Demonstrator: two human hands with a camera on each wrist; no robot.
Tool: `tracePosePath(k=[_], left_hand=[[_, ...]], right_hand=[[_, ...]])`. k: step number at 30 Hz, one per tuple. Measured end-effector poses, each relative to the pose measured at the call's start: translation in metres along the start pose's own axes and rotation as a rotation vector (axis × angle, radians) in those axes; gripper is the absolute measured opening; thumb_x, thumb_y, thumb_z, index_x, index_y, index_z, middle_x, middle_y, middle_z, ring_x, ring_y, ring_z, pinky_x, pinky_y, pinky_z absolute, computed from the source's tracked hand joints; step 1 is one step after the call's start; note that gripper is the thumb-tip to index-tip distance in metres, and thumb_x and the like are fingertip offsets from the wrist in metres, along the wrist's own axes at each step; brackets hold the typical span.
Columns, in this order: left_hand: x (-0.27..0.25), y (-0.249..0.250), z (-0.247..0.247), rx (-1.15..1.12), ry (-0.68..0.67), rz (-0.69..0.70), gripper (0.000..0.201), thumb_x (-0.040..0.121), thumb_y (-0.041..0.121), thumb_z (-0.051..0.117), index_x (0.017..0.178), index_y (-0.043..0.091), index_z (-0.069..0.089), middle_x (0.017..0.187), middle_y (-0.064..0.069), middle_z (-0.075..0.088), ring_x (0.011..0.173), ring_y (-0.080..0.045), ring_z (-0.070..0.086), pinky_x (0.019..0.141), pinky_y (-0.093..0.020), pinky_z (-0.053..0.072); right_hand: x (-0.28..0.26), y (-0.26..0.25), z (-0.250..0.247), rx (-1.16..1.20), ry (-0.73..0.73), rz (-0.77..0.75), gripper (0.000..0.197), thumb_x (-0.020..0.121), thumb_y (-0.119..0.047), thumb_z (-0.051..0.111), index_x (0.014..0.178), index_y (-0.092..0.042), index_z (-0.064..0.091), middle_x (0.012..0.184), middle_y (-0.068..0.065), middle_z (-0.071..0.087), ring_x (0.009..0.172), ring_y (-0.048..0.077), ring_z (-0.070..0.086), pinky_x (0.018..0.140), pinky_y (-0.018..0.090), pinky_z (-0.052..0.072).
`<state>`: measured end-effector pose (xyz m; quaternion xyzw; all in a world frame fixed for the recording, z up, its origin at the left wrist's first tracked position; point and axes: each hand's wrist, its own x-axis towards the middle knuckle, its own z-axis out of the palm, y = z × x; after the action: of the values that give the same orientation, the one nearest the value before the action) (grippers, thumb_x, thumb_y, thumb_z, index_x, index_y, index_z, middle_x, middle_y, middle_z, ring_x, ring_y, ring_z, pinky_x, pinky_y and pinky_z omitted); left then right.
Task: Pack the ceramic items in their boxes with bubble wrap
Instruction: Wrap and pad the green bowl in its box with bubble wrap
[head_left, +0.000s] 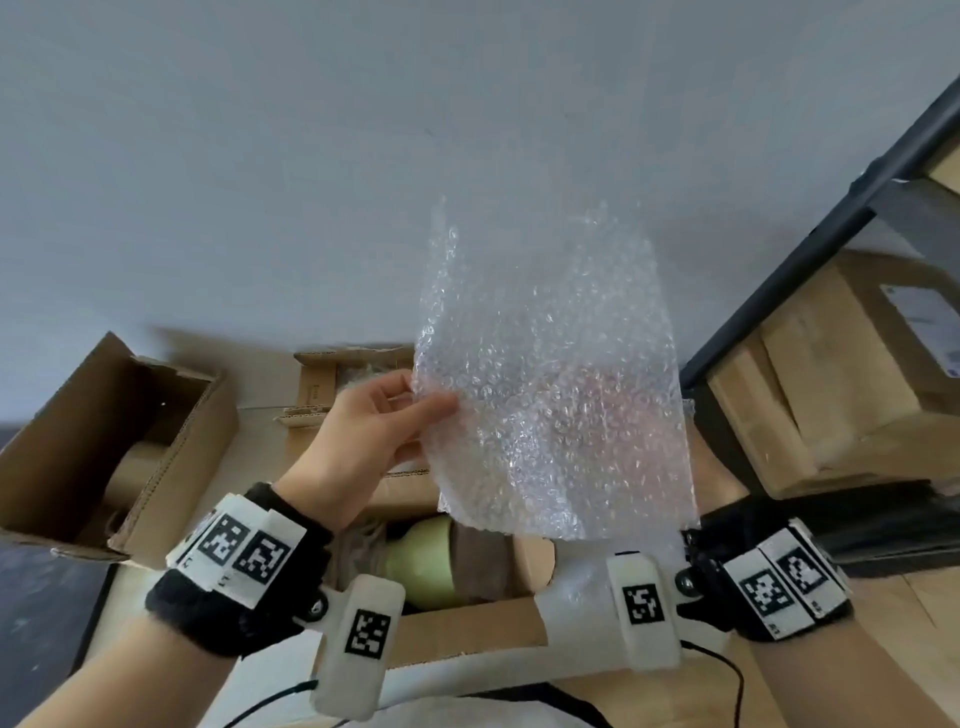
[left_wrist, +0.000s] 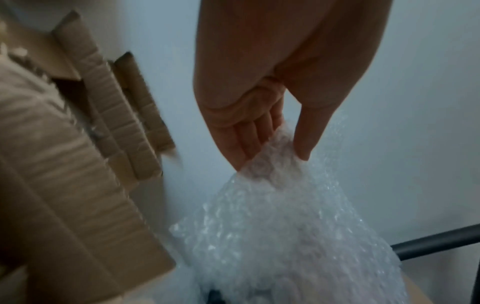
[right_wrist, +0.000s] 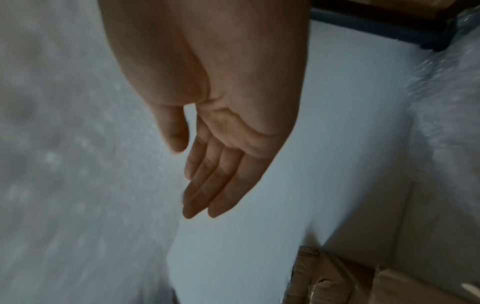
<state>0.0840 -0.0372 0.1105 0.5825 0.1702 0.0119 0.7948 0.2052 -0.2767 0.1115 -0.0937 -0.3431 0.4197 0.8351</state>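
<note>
A clear sheet of bubble wrap (head_left: 556, 384) is held up in front of the wall. My left hand (head_left: 431, 405) pinches its left edge between thumb and fingers; the left wrist view shows the same pinch (left_wrist: 272, 158) on the bubble wrap (left_wrist: 285, 226). My right hand (right_wrist: 192, 174) is open with straight fingers and holds nothing, just right of the blurred bubble wrap (right_wrist: 64, 164). In the head view the sheet hides that hand. Below the sheet, a pale green ceramic piece (head_left: 421, 561) lies in an open cardboard box (head_left: 467, 629).
An open cardboard box (head_left: 119, 441) stands at the left, tipped toward me. Another open box (head_left: 353, 384) with packing material sits by the wall. At the right, a dark shelf frame (head_left: 831, 218) holds large cardboard boxes (head_left: 841, 384). More bubble wrap (right_wrist: 446, 102) lies at the right.
</note>
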Motion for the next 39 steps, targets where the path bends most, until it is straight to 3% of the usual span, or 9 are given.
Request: tracePosePath(k=[2, 4, 10, 15, 19, 25, 30, 34, 39], left_hand=[[0.0, 0.003, -0.008, 0.036, 0.019, 0.025, 0.046, 0.07, 0.028, 0.075, 0.108, 0.004, 0.066, 0.104, -0.015, 0.071, 0.096, -0.029, 0.069, 0.078, -0.03, 0.056], [0.001, 0.004, -0.015, 0.051, 0.052, 0.043, 0.051, 0.066, 0.032, 0.078, 0.107, 0.004, 0.067, 0.103, -0.015, 0.072, 0.096, -0.03, 0.069, 0.08, -0.033, 0.057], [0.001, 0.008, -0.026, 0.104, 0.137, 0.105, 0.059, 0.055, 0.029, 0.083, 0.105, 0.005, 0.065, 0.091, -0.016, 0.073, 0.081, -0.028, 0.072, 0.062, -0.027, 0.056], [-0.003, 0.01, -0.037, 0.199, 0.22, 0.216, 0.073, 0.06, 0.023, 0.081, 0.125, 0.033, 0.05, 0.079, -0.007, 0.074, 0.074, -0.016, 0.071, 0.065, -0.024, 0.056], [-0.005, 0.006, -0.044, 0.501, 0.242, 0.283, 0.026, 0.066, 0.029, 0.079, 0.092, 0.034, 0.073, 0.063, 0.007, 0.064, 0.061, -0.008, 0.057, 0.06, -0.015, 0.048], [-0.009, -0.006, -0.037, 1.069, 0.215, 0.209, 0.056, 0.068, 0.041, 0.08, 0.12, 0.033, 0.059, 0.139, 0.0, 0.044, 0.124, -0.015, 0.046, 0.103, -0.031, 0.038], [-0.009, -0.005, -0.002, 1.368, 0.069, 0.386, 0.053, 0.085, 0.045, 0.063, 0.133, 0.027, 0.051, 0.133, 0.004, 0.056, 0.122, -0.018, 0.052, 0.113, -0.045, 0.023], [-0.008, 0.006, 0.01, 1.169, 0.193, 0.509, 0.009, 0.091, 0.02, 0.06, 0.089, 0.013, 0.067, 0.067, 0.004, 0.065, 0.059, -0.015, 0.057, 0.059, -0.03, 0.043], [-0.016, 0.022, 0.016, 0.604, 0.104, 0.46, 0.021, 0.089, 0.022, 0.064, 0.081, 0.002, 0.065, 0.071, -0.02, 0.06, 0.065, -0.024, 0.053, 0.064, -0.041, 0.044]], right_hand=[[0.003, -0.003, 0.002, -0.285, 0.527, 0.231, 0.064, 0.103, -0.028, 0.014, 0.12, 0.03, 0.035, 0.123, 0.054, 0.031, 0.127, 0.052, 0.033, 0.115, 0.043, 0.02], [-0.007, 0.002, -0.001, -0.472, 0.815, 0.329, 0.059, 0.096, -0.048, 0.037, 0.123, 0.0, 0.059, 0.124, 0.026, 0.058, 0.118, 0.037, 0.055, 0.09, 0.039, 0.051], [-0.004, 0.001, -0.011, -0.918, 0.756, 0.224, 0.068, 0.074, -0.01, 0.072, 0.129, -0.043, 0.05, 0.09, 0.014, 0.07, 0.088, 0.029, 0.07, 0.074, 0.032, 0.057], [-0.001, 0.005, -0.01, -1.321, 0.713, 0.208, 0.033, 0.078, -0.002, 0.071, 0.099, -0.029, 0.071, 0.08, -0.005, 0.072, 0.074, 0.012, 0.07, 0.069, 0.022, 0.056], [0.004, 0.005, -0.004, -1.58, 0.677, 0.165, 0.024, 0.08, -0.007, 0.072, 0.082, -0.031, 0.069, 0.081, -0.011, 0.069, 0.076, 0.0, 0.065, 0.075, 0.016, 0.052], [0.021, 0.013, 0.015, -1.944, 0.486, 0.116, 0.002, 0.085, -0.009, 0.067, 0.085, -0.01, 0.068, 0.11, 0.002, 0.058, 0.1, 0.011, 0.058, 0.089, 0.025, 0.047], [0.034, 0.028, 0.029, -1.979, 0.358, 0.132, 0.002, 0.086, -0.007, 0.066, 0.087, -0.008, 0.068, 0.115, 0.005, 0.058, 0.108, 0.017, 0.057, 0.092, 0.027, 0.044], [0.033, 0.036, 0.029, -1.937, 0.542, -0.162, 0.051, 0.076, -0.016, 0.077, 0.12, -0.009, 0.053, 0.141, 0.01, 0.032, 0.128, 0.018, 0.042, 0.1, 0.027, 0.042], [0.026, 0.039, 0.031, -1.16, 0.835, 0.115, 0.075, 0.056, -0.046, 0.079, 0.122, -0.034, 0.044, 0.124, -0.013, 0.056, 0.11, -0.008, 0.055, 0.084, 0.014, 0.047]])
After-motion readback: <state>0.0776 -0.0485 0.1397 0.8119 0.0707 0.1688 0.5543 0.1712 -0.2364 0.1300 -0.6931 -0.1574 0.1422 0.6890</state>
